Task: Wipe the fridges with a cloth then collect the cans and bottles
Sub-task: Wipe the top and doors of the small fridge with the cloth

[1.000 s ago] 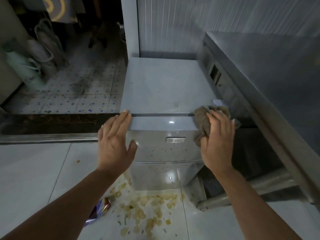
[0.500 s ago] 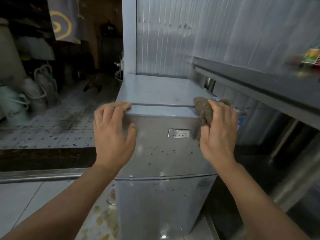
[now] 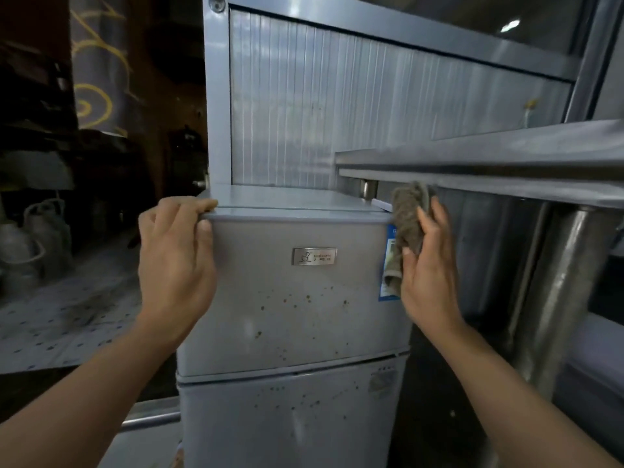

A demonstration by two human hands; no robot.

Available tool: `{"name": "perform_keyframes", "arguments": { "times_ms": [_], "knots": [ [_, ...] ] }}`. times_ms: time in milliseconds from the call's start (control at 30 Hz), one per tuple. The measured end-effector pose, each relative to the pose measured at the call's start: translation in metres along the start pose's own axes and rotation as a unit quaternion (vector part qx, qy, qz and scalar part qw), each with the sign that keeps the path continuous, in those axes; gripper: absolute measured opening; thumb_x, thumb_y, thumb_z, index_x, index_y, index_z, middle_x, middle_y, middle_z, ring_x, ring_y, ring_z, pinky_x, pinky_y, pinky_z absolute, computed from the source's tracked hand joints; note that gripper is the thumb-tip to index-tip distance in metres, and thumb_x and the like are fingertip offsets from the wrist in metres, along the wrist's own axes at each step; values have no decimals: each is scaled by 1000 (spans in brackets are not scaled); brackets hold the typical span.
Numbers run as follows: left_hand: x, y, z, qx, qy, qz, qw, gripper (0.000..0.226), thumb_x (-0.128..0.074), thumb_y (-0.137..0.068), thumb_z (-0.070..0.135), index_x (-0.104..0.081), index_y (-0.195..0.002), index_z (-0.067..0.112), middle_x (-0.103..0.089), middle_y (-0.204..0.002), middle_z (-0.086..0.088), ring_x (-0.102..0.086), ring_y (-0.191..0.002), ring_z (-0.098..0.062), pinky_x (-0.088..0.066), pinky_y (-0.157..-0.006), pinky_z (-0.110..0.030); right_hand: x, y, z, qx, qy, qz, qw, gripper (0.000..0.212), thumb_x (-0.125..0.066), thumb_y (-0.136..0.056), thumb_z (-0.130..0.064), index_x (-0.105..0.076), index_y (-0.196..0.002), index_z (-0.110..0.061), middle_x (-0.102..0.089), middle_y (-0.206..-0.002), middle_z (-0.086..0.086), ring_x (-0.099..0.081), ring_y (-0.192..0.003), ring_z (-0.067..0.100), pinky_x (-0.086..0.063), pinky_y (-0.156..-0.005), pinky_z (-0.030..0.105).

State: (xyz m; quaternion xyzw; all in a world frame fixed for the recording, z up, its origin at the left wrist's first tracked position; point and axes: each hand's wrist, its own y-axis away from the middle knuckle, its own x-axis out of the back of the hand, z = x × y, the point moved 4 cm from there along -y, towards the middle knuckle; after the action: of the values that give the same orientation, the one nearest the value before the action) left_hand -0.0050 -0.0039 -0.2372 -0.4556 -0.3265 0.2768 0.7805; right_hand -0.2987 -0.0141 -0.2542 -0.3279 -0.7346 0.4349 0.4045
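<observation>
A small silver two-door fridge (image 3: 293, 309) stands in front of me, its upper door speckled with brown spots. My left hand (image 3: 175, 261) grips the top left corner of the upper door, fingers curled over the edge and thumb on the front. My right hand (image 3: 429, 265) holds a brown-grey cloth (image 3: 407, 224) against the fridge's top right corner and right side, next to a blue sticker. No cans or bottles are plainly visible.
A stainless steel counter (image 3: 489, 163) with a thick leg (image 3: 553, 298) stands close on the right, its edge just above the cloth. A ribbed metal wall (image 3: 337, 113) rises behind the fridge. To the left lie a dark room, jugs (image 3: 37, 241) and a tiled floor.
The view has dropped lower, from above the fridge to level with its front. My right hand with the cloth has slid from the top right edge down onto the right side. My left hand stays on the top left corner.
</observation>
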Motion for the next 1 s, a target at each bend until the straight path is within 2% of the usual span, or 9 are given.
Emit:
{"name": "perform_keyframes", "arguments": {
  "times_ms": [100, 200, 300, 367, 433, 600, 700, 833, 1000],
  "knots": [
    [0, 16, -5, 14, 41, 2, 999, 48, -44, -92, -1, -37, -138, 9, -30, -146, -8, -25, -134, -15, -22, -108, -24, -7, -3, 4, -41, -21, 19, 999, 65, -48, -91, -1, -18, -148, -13, -5, -158, 5, -10, -145, 19, -15, -112, 28],
    [-1, 36, -16, 42, 48, 2, 998, 71, -50, -87, -5, -21, -146, 22, -13, -155, 3, -8, -137, 5, -18, -113, -26, -16, -1, 3, -58, -46, 68, 995, 69, -46, -91, 0, -13, -150, -16, -4, -158, 4, -10, -145, 18, -13, -110, 19],
    [-4, 46, -23, 49, 25, -7, 998, 80, -53, -86, -5, -13, -148, 24, -12, -155, 2, -13, -140, -8, -26, -113, -45, -34, 39, 6, -63, -30, 70, 995, 75, -48, -90, 1, -6, -149, -16, 2, -158, 4, -7, -146, 22, -12, -115, 29],
    [-5, 48, -23, 45, 24, -7, 999, 79, -52, -86, -5, -13, -149, 23, -15, -154, -1, -15, -140, -11, -26, -112, -47, -45, 75, 10, -52, -9, 39, 998, 81, -54, -87, 3, -5, -148, -15, 2, -156, 7, -7, -145, 28, -17, -115, 45],
    [-4, 48, -23, 40, 25, -8, 999, 77, -52, -86, -6, -15, -149, 20, -18, -153, -4, -15, -137, -5, -26, -112, -42, -47, 87, 15, -44, 2, 13, 999, 83, -57, -85, 0, -4, -148, -14, 2, -156, 9, -9, -144, 32, -23, -112, 54],
    [-1, 48, -24, 38, 16, -21, 999, 78, -53, -87, -2, -14, -148, 25, -20, -151, -1, -21, -132, -3, -33, -104, -33, -39, 44, -2, -89, -41, 54, 994, 66, -39, -91, -23, -10, -150, -13, 0, -158, 12, -3, -144, 26, -10, -117, 47],
    [1, 48, -27, 32, 6, -20, 999, 80, -54, -86, -4, -14, -148, 27, -22, -149, 3, -23, -124, 4, -39, -94, -30, -49, 42, -34, -129, -66, 90, 985, 62, -34, -94, -26, -11, -150, -14, -4, -158, 11, -2, -145, 29, -10, -117, 52],
    [4, 47, -32, 40, 49, -25, 998, 81, -49, -87, -7, -16, -144, 40, -25, -144, 13, -26, -120, 12, -38, -95, -28, -78, 54, -109, -15, -76, 81, 994, 55, -36, -93, -22, -27, -147, -12, -16, -156, 9, -5, -145, 35, -13, -117, 52],
    [9, 50, -33, 61, 114, -56, 990, 76, -44, -89, -7, -21, -142, 43, -25, -149, 18, -26, -134, 4, -35, -110, -38, -100, 66, -155, 152, -23, 20, 988, 58, -49, -91, -17, -30, -145, -17, -22, -155, 5, -11, -144, 32, -18, -115, 50]
  ]
}}
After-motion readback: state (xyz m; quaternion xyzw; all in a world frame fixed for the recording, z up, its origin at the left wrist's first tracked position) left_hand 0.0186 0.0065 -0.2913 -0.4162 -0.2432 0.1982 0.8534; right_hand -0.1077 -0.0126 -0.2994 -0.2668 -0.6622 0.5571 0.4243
